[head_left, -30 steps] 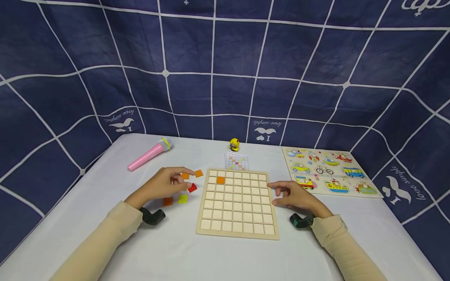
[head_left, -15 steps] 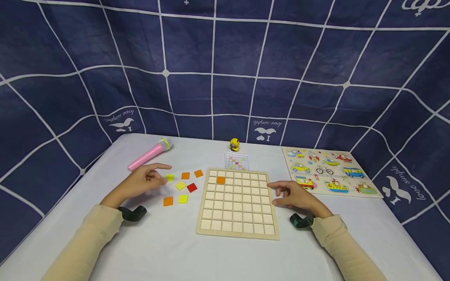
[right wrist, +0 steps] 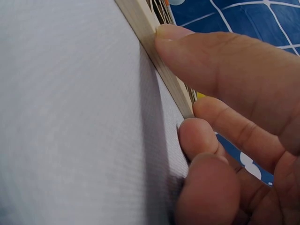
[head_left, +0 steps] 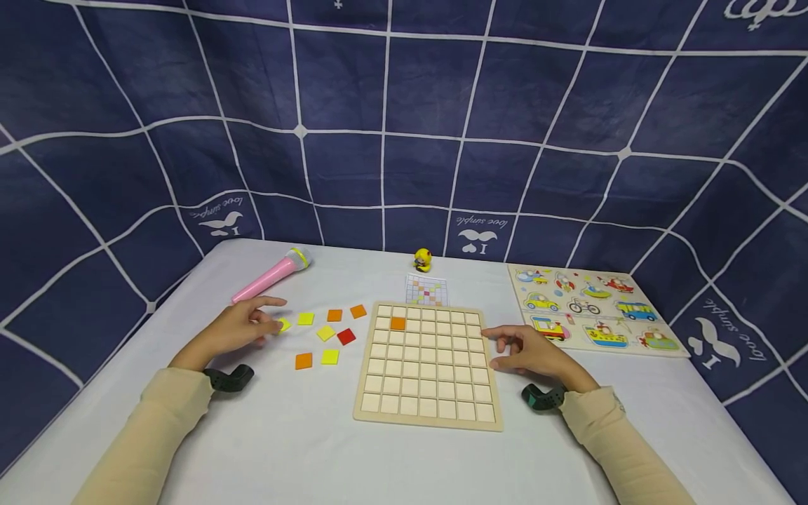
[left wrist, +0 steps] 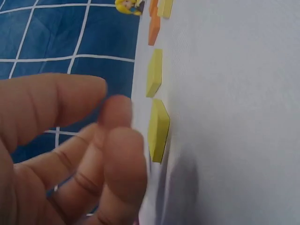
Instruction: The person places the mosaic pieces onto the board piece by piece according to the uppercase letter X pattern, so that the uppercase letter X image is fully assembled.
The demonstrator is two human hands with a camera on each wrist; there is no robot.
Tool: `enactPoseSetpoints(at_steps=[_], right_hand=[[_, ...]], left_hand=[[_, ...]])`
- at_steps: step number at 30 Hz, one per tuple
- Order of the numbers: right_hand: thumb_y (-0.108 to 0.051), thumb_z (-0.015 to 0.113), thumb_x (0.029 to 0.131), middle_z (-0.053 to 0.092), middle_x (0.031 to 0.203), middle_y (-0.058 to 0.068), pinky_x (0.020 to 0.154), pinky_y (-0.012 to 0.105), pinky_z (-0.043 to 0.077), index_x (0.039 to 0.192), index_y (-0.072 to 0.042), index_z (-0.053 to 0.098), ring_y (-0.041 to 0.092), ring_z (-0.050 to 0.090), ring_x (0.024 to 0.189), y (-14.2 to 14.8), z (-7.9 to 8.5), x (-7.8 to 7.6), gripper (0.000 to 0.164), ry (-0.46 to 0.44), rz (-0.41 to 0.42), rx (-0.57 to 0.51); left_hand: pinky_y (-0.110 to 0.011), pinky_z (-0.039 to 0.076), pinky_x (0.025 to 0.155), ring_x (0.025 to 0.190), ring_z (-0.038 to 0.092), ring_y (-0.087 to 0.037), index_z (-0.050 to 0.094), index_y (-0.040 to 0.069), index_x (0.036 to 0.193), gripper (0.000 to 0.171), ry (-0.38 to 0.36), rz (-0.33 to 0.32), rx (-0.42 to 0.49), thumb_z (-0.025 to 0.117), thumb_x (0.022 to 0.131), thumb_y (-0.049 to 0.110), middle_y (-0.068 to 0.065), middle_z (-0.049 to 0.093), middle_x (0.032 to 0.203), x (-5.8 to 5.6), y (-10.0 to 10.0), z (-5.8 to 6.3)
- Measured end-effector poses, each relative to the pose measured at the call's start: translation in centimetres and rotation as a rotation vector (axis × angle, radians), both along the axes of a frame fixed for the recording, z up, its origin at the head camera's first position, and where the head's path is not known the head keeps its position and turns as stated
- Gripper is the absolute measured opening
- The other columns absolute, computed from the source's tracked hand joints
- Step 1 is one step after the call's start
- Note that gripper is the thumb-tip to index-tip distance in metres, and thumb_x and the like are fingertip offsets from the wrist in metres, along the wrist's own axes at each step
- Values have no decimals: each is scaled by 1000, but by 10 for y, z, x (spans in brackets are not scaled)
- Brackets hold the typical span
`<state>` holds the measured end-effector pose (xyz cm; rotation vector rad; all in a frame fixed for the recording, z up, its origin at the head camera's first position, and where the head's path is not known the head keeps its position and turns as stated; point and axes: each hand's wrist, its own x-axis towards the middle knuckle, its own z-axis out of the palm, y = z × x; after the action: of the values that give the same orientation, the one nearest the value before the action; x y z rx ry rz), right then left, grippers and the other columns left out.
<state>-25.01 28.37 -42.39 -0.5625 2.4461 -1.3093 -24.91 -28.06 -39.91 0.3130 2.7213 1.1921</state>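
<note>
My left hand hovers at the left end of the loose tiles, its fingertips right by a yellow tile. In the left wrist view its fingers are loosely bent with nothing between them, and that yellow tile lies just past them. The right hand rests at the right side of a wooden grid board, fingertips touching the board's edge. One orange tile sits in a cell of the board's second row, near its upper left.
Between left hand and board lie more tiles: orange, yellow and a red one. Behind the board are a colour pattern card and a small yellow figure. A pink toy microphone lies left, a picture puzzle right.
My left hand has moved left, away from the tiles near the board to the outermost yellow tile, uncovering several tiles. The right hand has stayed at the board's edge.
</note>
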Motion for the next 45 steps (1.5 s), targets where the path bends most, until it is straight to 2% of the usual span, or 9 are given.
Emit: enactPoseSetpoints(at_steps=[5, 13, 18, 27, 34, 45], right_hand=[[-6, 87, 89, 57, 100, 8, 53, 20, 39, 144, 10, 61, 7, 44, 61, 0, -1, 0, 63, -8, 2, -10], [-4, 87, 89, 57, 100, 9, 52, 20, 40, 145, 11, 60, 6, 45, 59, 2, -2, 1, 63, -12, 14, -34], [-4, 87, 89, 57, 100, 9, 52, 20, 40, 145, 11, 60, 6, 45, 59, 2, -2, 1, 63, -10, 12, -35], [-4, 86, 90, 57, 101, 9, 53, 20, 40, 144, 11, 60, 6, 46, 59, 2, -3, 1, 62, -2, 18, -41], [-3, 86, 90, 58, 101, 9, 53, 20, 39, 144, 12, 60, 5, 46, 59, 1, -3, 1, 62, -3, 21, -47], [-3, 86, 90, 57, 100, 8, 53, 20, 40, 143, 13, 60, 5, 46, 58, 2, -2, 0, 61, 10, 29, -38]], left_hand=[[-31, 46, 64, 66, 61, -20, 53, -6, 151, 62, -45, 20, -96, 76, 98, 17, -4, 64, 82, 1, -5, -3], [-32, 44, 67, 70, 57, -21, 61, 1, 147, 52, -30, -24, -114, 69, 95, 7, -5, 58, 91, 2, -5, -9], [-34, 43, 68, 72, 55, -20, 64, 2, 144, 48, -27, -21, -143, 67, 97, 7, -5, 57, 94, 0, -5, -11], [-31, 44, 66, 72, 55, -21, 66, -1, 137, 41, -35, 14, -116, 74, 98, 11, -6, 56, 94, -1, -7, -14], [-27, 43, 62, 71, 53, -20, 62, -5, 136, 45, -29, 32, -103, 77, 97, 13, -5, 55, 94, 0, -11, -15], [-26, 43, 60, 69, 54, -19, 68, -2, 123, 37, -18, 45, -96, 82, 95, 18, -4, 54, 90, -2, -13, -18]])
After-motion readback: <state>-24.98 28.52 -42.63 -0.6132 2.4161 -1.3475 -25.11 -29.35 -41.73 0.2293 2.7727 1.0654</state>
